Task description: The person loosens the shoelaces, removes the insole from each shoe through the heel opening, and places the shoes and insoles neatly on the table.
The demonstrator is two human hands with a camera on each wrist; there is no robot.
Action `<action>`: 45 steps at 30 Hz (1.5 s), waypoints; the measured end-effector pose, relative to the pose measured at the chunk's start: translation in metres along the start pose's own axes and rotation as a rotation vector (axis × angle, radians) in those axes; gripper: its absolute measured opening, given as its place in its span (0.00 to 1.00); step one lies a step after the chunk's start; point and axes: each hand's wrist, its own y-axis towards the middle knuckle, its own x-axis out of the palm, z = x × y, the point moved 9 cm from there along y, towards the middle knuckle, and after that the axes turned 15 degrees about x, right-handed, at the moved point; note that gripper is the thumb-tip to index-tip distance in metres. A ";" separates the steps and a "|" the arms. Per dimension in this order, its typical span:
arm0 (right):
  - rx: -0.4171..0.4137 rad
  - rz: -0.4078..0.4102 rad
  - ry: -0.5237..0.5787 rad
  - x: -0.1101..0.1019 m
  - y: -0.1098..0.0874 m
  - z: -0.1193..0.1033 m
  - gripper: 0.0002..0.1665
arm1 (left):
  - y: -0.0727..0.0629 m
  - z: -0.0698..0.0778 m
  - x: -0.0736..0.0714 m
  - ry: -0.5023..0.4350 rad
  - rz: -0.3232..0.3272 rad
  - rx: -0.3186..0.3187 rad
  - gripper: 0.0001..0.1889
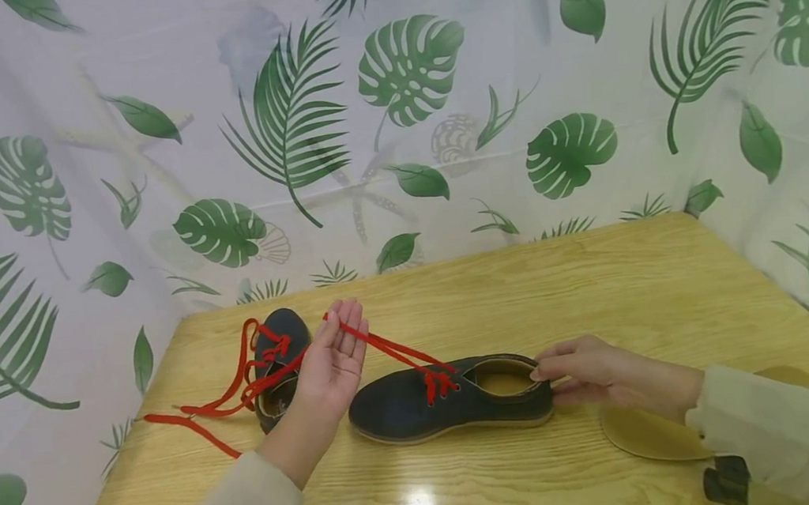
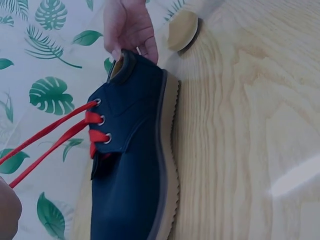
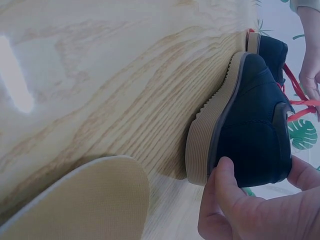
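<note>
A dark navy shoe (image 1: 417,406) with red shoelaces (image 1: 401,348) lies sole down on the table, its toe to the left. My left hand (image 1: 331,361), palm turned up, pinches those laces under the thumb and draws them taut above the shoe. At the heel, my right hand (image 3: 260,210) grips the back of the shoe, thumb and fingers on either side of the heel, as the right wrist view shows. Behind my left hand stands a second navy shoe (image 1: 286,333), partly hidden, its own red laces (image 1: 210,410) trailing loosely to the left.
A tan insole (image 1: 654,431) lies under my right forearm, partly covered by the sleeve, with another tan piece (image 1: 793,380) beyond it. The wooden table (image 1: 522,299) ends against a white leaf-print cloth (image 1: 476,80) at the back and sides.
</note>
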 end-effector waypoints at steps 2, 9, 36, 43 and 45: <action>0.002 0.003 0.002 0.000 0.000 0.000 0.37 | 0.002 0.008 -0.002 -0.004 0.026 0.012 0.29; -0.003 -0.005 0.014 0.002 0.000 -0.001 0.35 | 0.008 0.030 -0.011 -0.036 0.092 0.034 0.28; -0.006 -0.010 0.007 0.003 0.000 -0.002 0.35 | 0.019 0.081 -0.060 -0.220 0.456 -0.042 0.10; -0.003 -0.008 0.015 0.004 0.001 -0.002 0.33 | 0.026 0.107 -0.075 -0.300 0.516 -0.011 0.12; -0.012 -0.015 0.019 0.005 0.001 -0.002 0.32 | 0.027 0.116 -0.082 -0.318 0.537 0.005 0.10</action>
